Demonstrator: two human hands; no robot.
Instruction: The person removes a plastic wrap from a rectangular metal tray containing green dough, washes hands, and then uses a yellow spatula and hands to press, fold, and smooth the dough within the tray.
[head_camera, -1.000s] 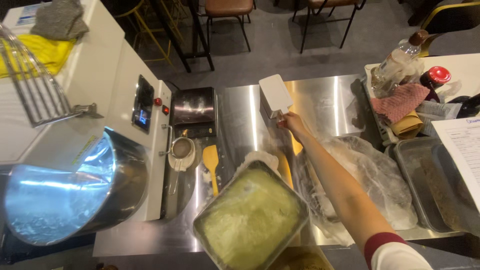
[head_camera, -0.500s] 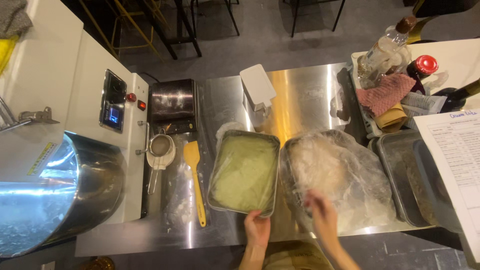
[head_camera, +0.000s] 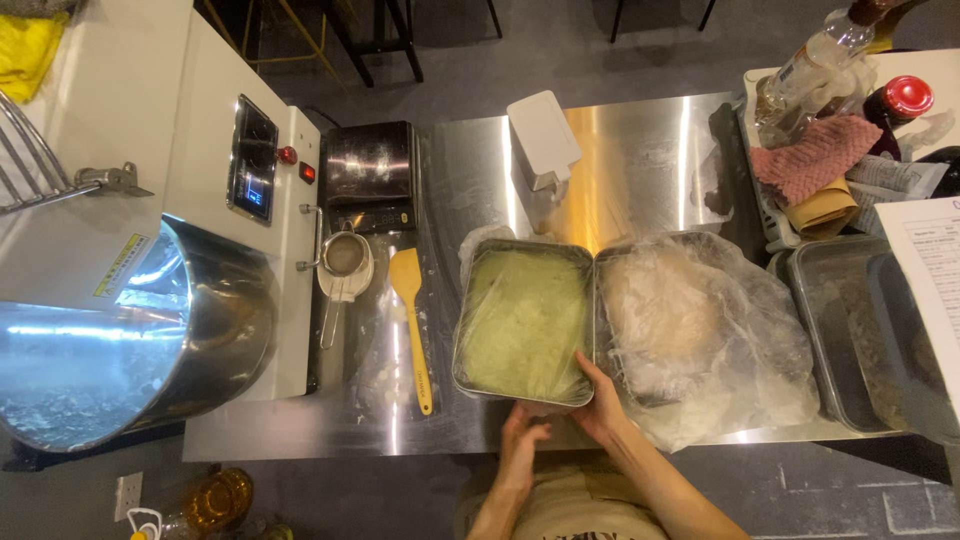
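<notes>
we see a steel tray (head_camera: 523, 322) of pale green dough under clear film sitting on the steel counter (head_camera: 640, 150), near its front edge. our right hand (head_camera: 598, 403) rests at the tray's near right corner, fingers curled loosely against the rim, touching it; we cannot tell whether they truly grip it. our left hand (head_camera: 522, 434) sits just below the tray's front edge, fingers bent and close together, and whether it touches the film we cannot tell. just right of the tray lies a second tray covered in crumpled plastic wrap (head_camera: 706, 330). to its left lie a yellow spatula (head_camera: 413, 320) and a small sieve (head_camera: 343, 262), beside a mixer bowl (head_camera: 130, 340). a white container (head_camera: 543, 138) stands behind.
</notes>
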